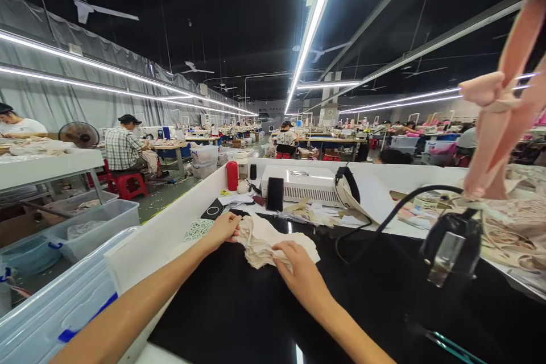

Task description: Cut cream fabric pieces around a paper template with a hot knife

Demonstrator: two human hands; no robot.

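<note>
Hands apart, left (228, 227) pinching and right (296, 264) resting on the cream fabric stack (267, 239) between them.

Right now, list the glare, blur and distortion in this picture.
Head view: the central strip light burns out to white, while the ceiling falls to near black; the glossy black tabletop throws back pale glints; the pink fabric strips look soft and stretched near the right edge; the teal tool blurs toward its tip; the cream cloth stack looks fairly crisp.
</note>
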